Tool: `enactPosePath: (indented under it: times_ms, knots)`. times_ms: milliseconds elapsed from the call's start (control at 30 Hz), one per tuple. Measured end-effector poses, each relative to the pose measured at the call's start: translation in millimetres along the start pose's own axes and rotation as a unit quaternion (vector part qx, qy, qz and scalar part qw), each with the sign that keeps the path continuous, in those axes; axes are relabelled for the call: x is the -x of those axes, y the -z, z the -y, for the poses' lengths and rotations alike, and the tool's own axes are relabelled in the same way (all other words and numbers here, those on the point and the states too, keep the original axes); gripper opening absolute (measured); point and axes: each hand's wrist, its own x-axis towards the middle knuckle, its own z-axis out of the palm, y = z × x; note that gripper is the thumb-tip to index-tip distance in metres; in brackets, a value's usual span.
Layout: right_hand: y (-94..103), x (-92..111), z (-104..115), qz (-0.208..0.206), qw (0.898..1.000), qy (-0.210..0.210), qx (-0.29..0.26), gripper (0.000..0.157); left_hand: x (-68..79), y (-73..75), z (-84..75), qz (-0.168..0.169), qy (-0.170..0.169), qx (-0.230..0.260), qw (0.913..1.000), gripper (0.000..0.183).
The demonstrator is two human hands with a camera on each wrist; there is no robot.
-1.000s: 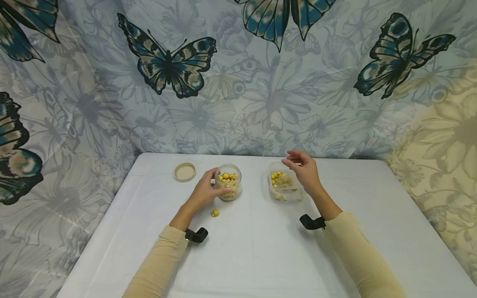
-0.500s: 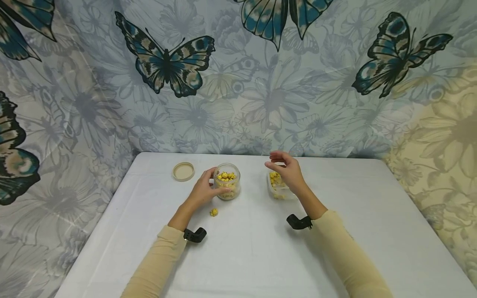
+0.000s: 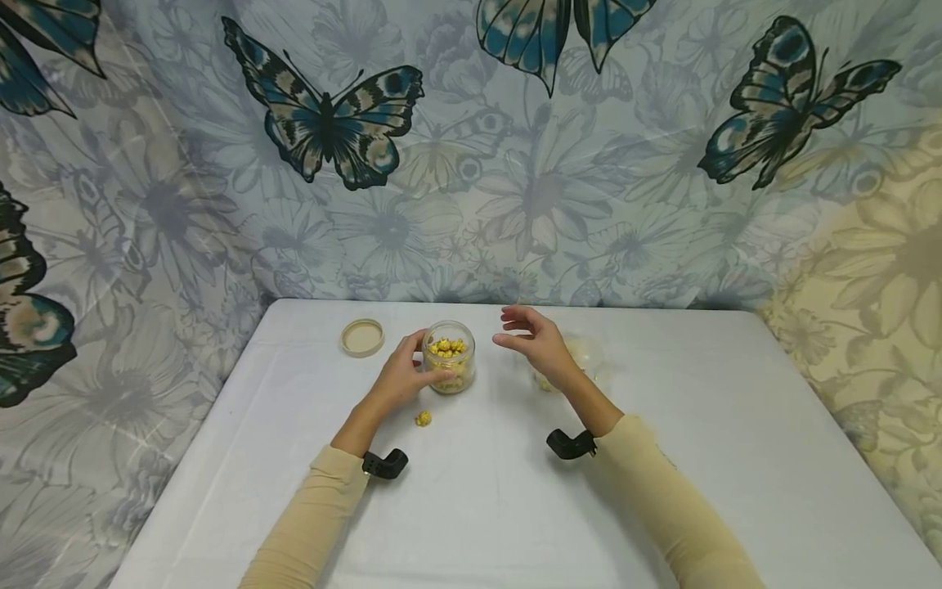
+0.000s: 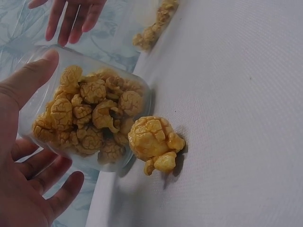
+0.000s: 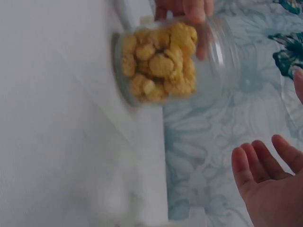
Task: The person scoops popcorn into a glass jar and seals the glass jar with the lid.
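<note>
My left hand (image 3: 400, 375) holds a clear glass jar (image 3: 462, 382) by its side, thumb at the front and fingers round the back. Caramel popcorn (image 4: 92, 109) fills its lower part, and the top has no lid on it. Just right of the jar, my right hand (image 3: 540, 345) is in the air with fingers apart and nothing in it. In the right wrist view, that palm and its spread fingers (image 5: 265, 163) show beside the jar's mouth. One loose popcorn piece (image 3: 423, 419) lies on the table in front of the jar.
A round pale lid (image 3: 362, 338) lies on the table at the back left. Behind my right wrist stands a clear plastic container (image 3: 590, 353) with some popcorn, largely hidden by the arm. The white table (image 3: 471, 507) ends at a butterfly-patterned cloth backdrop (image 3: 545, 204).
My right hand has moved left from over the plastic container to beside the jar, its forearm now covering much of the container. The left hand and jar have stayed in place.
</note>
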Motion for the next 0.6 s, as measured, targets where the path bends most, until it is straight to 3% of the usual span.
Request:
enactPosePath:
  times_ms: [600]
  knots:
    - [-38.8,-1,-13,0.099,0.993,-0.016,0.056,0.088,-0.1,4.0,3.3,0.021,0.002,0.004,0.9998,0.089]
